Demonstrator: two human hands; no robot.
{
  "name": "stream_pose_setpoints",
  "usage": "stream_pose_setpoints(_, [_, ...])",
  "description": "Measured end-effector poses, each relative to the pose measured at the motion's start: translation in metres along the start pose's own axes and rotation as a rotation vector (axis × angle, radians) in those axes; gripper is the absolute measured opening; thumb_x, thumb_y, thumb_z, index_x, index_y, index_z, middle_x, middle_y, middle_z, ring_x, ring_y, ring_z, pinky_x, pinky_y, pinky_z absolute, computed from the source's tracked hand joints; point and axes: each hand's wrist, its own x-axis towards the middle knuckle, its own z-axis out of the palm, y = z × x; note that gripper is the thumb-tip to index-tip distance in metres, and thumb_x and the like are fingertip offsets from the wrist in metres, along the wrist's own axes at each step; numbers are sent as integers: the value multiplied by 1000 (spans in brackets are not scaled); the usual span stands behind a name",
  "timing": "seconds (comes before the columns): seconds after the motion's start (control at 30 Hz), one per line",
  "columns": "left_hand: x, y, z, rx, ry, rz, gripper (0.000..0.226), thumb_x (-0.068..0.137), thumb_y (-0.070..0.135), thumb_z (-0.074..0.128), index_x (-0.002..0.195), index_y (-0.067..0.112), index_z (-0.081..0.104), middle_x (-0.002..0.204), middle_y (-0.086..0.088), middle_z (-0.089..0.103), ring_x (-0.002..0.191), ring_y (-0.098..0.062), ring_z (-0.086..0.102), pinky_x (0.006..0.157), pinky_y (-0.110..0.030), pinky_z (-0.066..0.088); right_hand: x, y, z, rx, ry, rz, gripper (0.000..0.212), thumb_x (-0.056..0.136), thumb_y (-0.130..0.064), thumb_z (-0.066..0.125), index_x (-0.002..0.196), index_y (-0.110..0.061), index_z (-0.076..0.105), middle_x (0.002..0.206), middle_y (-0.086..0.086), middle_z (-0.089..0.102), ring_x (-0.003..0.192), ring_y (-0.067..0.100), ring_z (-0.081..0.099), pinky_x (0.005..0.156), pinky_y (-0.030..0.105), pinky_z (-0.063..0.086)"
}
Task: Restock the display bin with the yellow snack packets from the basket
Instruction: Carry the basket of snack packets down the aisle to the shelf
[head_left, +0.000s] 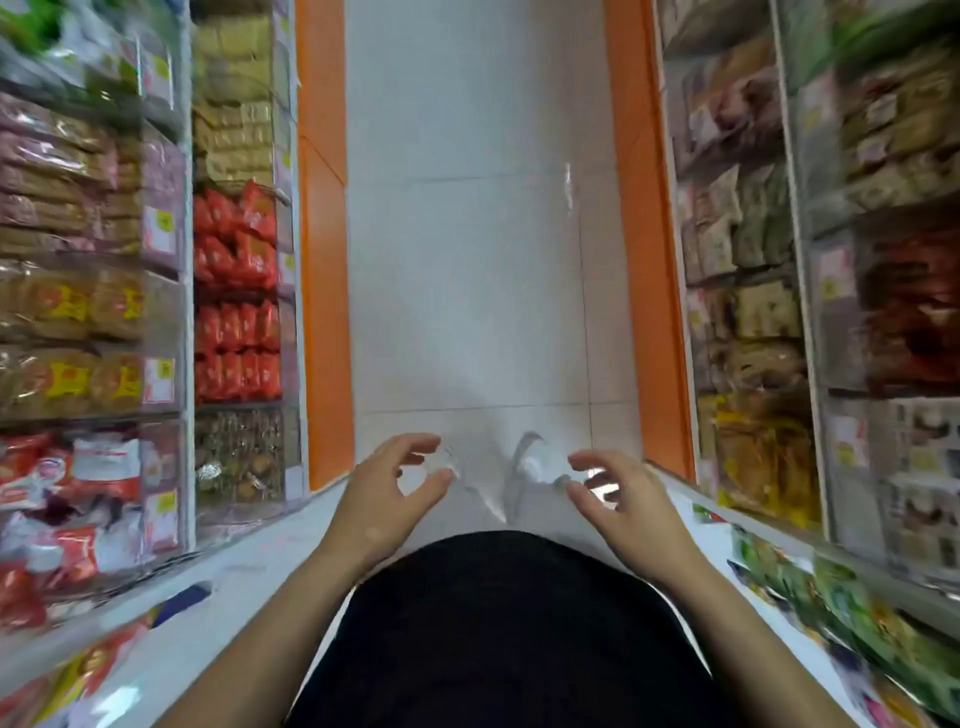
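Observation:
I look down a narrow shop aisle, and the picture is blurred by motion. My left hand (389, 488) and my right hand (618, 499) hover side by side in front of my dark top, fingers loosely curled, holding nothing. A clear display bin with yellow-orange snack packets (758, 457) stands low on the right shelving, just beyond my right hand. No basket is in view.
Clear bins of packaged snacks line both sides: red packets (236, 291) on the left, brown and green ones (737, 228) on the right. White ledges (218, 587) run along each side at hip height. A white tiled floor (478, 260) with orange shelf bases (322, 260) stretches ahead.

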Motion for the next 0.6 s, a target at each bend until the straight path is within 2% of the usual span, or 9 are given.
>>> stream_pose_setpoints(0.1, [15, 5, 3, 22, -7, -53, 30, 93, 43, 70, 121, 40, 62, 122, 26, 63, 111, 4, 60, 91, -20, 45, 15, -1, -12, 6, -12, 34, 20, 93, -42, 61, 113, -42, 61, 113, -27, 62, 97, -7, 60, 78, 17, 48])
stream_pose_setpoints(0.17, [20, 9, -2, 22, -7, -84, 29, 93, 41, 70, 121, 41, 62, 122, 26, 62, 111, 6, 59, 90, -17, 44, 29, -8, -19, -19, -39, 31, 25, 93, -41, 60, 118, -38, 62, 114, -26, 61, 97, -6, 60, 81, 20, 49])
stream_pose_setpoints(0.37, [48, 11, -47, 1, 54, -163, 31, 93, 38, 71, 122, 38, 62, 125, 22, 61, 112, 7, 56, 91, -23, 43, 112, -73, -35, -127, -147, -36, 32, 94, -42, 58, 125, -34, 59, 121, -21, 59, 101, -2, 59, 90, 27, 51])
stream_pose_setpoints(0.5, [107, 10, -91, 14, 85, -169, 31, 92, 37, 71, 120, 41, 59, 122, 22, 61, 111, 5, 57, 85, -16, 40, 186, -126, -34, -229, -187, -76, 35, 95, -47, 55, 129, -36, 56, 122, -22, 56, 103, 1, 59, 93, 32, 52])
stream_pose_setpoints(0.6, [166, 20, -130, 10, 71, -180, 34, 91, 34, 72, 124, 34, 62, 124, 16, 62, 111, -4, 59, 87, -21, 40, 235, -165, -39, -298, -192, -57, 38, 95, -48, 54, 132, -37, 54, 124, -22, 55, 105, 1, 58, 93, 32, 54])
